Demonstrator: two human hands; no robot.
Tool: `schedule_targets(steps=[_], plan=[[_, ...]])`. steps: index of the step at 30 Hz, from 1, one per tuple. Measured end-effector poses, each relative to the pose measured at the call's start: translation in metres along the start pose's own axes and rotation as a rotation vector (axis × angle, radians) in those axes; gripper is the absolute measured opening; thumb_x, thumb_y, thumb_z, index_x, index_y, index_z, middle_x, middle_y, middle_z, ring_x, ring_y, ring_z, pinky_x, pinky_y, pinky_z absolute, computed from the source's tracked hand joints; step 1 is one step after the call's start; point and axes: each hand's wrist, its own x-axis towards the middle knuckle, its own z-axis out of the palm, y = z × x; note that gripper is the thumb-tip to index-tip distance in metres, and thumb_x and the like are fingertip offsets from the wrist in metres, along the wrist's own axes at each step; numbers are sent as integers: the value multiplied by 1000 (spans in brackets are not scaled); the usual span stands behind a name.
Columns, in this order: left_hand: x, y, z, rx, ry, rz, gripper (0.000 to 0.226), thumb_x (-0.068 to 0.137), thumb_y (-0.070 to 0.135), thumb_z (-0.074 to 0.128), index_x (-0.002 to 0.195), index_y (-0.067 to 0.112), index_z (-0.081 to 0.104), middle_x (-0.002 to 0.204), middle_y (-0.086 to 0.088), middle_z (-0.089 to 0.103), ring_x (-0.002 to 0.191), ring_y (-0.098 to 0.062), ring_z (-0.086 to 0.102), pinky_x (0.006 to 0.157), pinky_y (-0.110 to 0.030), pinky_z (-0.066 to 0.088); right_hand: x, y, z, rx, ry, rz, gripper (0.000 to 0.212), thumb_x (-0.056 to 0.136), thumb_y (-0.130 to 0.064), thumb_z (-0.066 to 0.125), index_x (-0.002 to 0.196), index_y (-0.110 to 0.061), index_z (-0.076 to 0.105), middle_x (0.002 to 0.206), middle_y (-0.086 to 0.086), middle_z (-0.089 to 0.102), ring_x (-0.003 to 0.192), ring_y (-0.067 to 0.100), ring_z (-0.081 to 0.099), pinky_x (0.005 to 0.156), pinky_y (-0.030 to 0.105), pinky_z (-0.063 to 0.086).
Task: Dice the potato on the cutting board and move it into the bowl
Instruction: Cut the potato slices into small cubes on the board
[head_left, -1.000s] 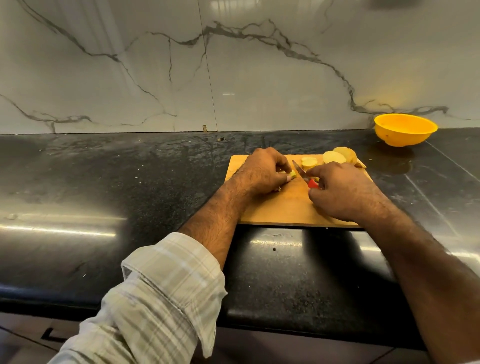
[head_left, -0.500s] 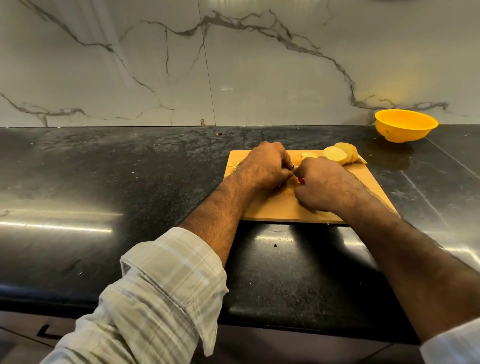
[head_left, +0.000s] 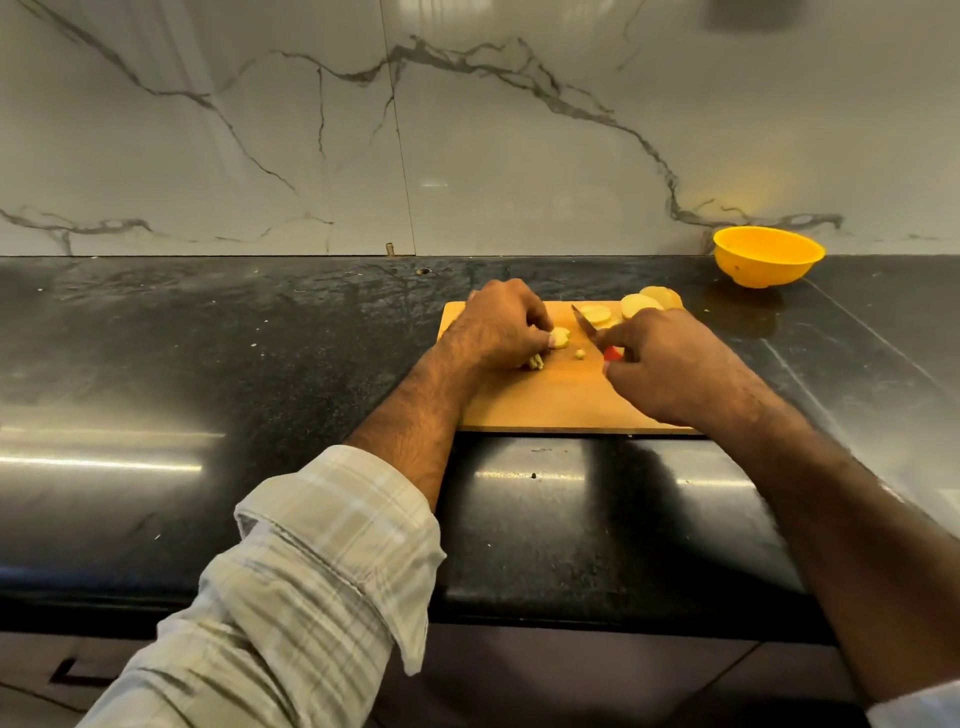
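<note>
Since half a second ago the two hands have drawn apart, so the knife blade and a small loose cube of potato show between them again.

Farthest left, the left hand (head_left: 501, 325) rests on the rectangular light wooden cutting board (head_left: 545, 405), its fingers (head_left: 540, 338) curled down and pinching a pale yellow potato slice (head_left: 560, 336) against the wood. Thin cut strips (head_left: 535, 362) lie just under that palm, and the small cut cube (head_left: 580, 354) sits just right of the pinched piece. Right of these fingers, the short pointed knife with a red handle (head_left: 584, 325) angles away from the person, tip toward the wall. The right hand (head_left: 670, 364) has its fingers wrapped round the handle, only a patch of red showing. Beyond that hand's knuckles lie the uncut round pale potato slices (head_left: 636, 305), at the board's far edge.

The step in hand looks like dicing the pinched slice. To do it well, the left fingertips should stay tucked behind the knuckles, the piece flat on the board, and each cut should come straight down and evenly spaced, with the blade just beside the guiding fingers.

Well to the right of the right hand, on the black polished stone counter (head_left: 208, 364) near the wall, stands the round yellow plastic bowl (head_left: 768, 255). Its visible inside holds no potato; dicing seems early, with most slices still whole.
</note>
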Motion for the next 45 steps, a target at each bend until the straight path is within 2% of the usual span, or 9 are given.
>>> schedule_targets(steps=[3,7,16,21,24,30,33,40,45], plan=[[1,-1,3,11,-14,4,13,87,36,84,97,27,82,100,16,72,104,-9,64,111,-54,47,5,-8,6,-11,22,-11,49,94,-24,64,143,-26,64,133,3,68,106,21,65,88,36,61],[4,-2,6,23,-17,33,6,87,35,83,92,31,83,91,23,67,101,-8,64,110,-57,46,16,-19,20,-88,-22,3,40,93,-28,64,132,-25,69,118,2,69,99,20,63,84,36,61],[8,3,5,130,-2,17,8,91,39,79,95,33,82,100,16,72,104,-9,59,112,-54,31,32,-35,20,-127,-81,54,42,95,-27,68,135,-19,61,111,3,65,94,20,66,84,40,63],[3,5,3,119,1,12,10,92,39,80,96,31,82,102,16,73,105,-9,60,113,-53,29,11,-19,16,-104,-148,36,50,93,-25,70,142,-22,63,126,1,68,107,20,64,94,38,59],[1,5,1,105,-6,-2,9,92,36,80,99,29,81,106,16,73,109,-9,59,115,-54,25,-3,-9,4,-97,-158,17,49,93,-24,69,142,-25,64,127,0,69,104,17,63,90,34,58],[-1,2,0,97,11,-45,5,90,35,80,92,31,81,101,20,72,108,-7,58,108,-52,28,10,-21,6,-46,3,-15,46,92,-21,66,137,-28,69,135,1,66,110,20,64,89,38,61],[1,1,1,102,11,-46,6,89,37,82,87,31,82,93,21,72,107,-7,59,103,-50,29,25,-31,21,-84,-13,18,41,91,-28,66,133,-25,69,125,3,68,105,22,64,87,40,62],[5,1,1,113,-1,-55,5,88,37,83,88,32,82,94,19,74,107,-8,59,101,-48,30,35,-37,26,-79,-50,64,41,93,-29,67,133,-21,66,117,4,67,102,22,64,87,40,62],[1,5,0,140,-1,-54,6,90,37,82,86,32,81,94,19,73,106,-8,59,102,-49,29,12,-29,20,-102,-158,62,48,94,-25,70,141,-22,62,126,1,67,109,21,64,95,39,60]])
